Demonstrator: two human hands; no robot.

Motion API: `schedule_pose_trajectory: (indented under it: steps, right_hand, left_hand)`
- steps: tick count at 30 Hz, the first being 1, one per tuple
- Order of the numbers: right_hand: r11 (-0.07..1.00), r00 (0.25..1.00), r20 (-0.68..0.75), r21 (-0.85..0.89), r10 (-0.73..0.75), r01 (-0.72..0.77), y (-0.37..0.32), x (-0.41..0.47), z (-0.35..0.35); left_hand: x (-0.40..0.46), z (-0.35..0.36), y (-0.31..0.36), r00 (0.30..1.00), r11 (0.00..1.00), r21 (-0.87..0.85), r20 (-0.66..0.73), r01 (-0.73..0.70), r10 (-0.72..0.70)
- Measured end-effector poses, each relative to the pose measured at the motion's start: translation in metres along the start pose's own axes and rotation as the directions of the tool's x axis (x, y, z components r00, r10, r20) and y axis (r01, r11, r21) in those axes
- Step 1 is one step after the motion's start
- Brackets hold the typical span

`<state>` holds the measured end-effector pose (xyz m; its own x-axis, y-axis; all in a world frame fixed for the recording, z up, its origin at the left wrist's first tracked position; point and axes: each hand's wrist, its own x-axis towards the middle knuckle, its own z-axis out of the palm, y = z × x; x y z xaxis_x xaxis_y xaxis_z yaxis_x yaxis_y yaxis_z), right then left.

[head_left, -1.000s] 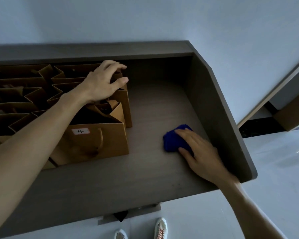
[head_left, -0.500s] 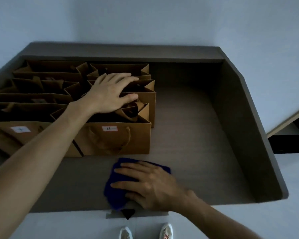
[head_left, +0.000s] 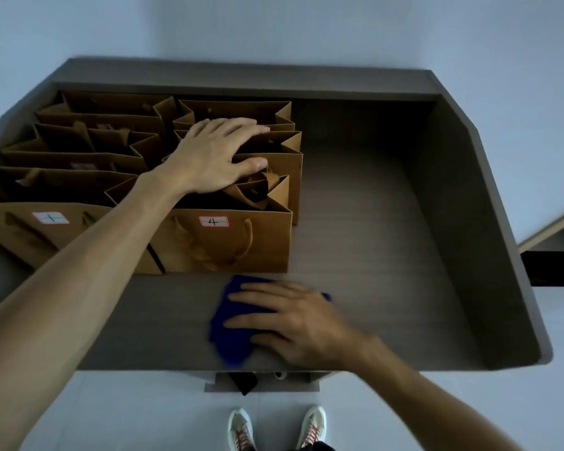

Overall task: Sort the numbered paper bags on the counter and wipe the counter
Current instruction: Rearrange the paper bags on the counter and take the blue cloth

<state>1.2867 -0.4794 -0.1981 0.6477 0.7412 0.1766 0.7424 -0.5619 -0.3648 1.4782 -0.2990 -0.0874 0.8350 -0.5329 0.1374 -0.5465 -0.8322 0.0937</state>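
Several brown paper bags stand in two rows on the left half of the dark grey counter. The front right bag carries a white label with a 4; the bag to its left has a label too. My left hand lies flat, fingers spread, on the top edges of the bags behind the 4 bag. A blue cloth lies on the counter near the front edge, just in front of the 4 bag. My right hand presses flat on the cloth, covering its right part.
A raised wall borders the counter on the right and a ledge runs along the back. The counter's right half holds nothing. My shoes stand on the pale floor below the front edge.
My right hand has slid the blue cloth from the counter's right side leftward to the front of the 4 bag. My left hand stays on the bags.
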Motion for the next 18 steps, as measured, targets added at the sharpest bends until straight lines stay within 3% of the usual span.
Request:
schedule_pose_trajectory:
  steps: [4, 7, 10, 18]
  right_hand:
    - [0.99, 0.992, 0.016, -0.07, 0.124, -0.122, 0.026, -0.072, -0.026]
    - [0.983, 0.992, 0.028, -0.138, 0.123, -0.118, 0.026, -0.077, -0.028]
    - [0.98, 0.997, 0.045, -0.189, 0.066, -0.057, 0.009, -0.045, -0.013]
    - [0.992, 0.993, 0.011, -0.043, -0.12, 0.121, -0.043, 0.078, 0.043]
  left_hand:
    - [0.002, 0.0, 0.0, 1.0, 1.0, 0.009, -0.003, 0.003, -0.003]
    - [0.001, -0.001, 0.001, 1.0, 1.0, 0.015, -0.016, 0.003, -0.003]
    - [0.0, -0.001, 0.003, 0.999, 1.0, 0.016, -0.036, 0.007, -0.006]
    - [-0.001, -0.001, 0.004, 0.999, 1.0, 0.002, -0.034, 0.01, -0.01]
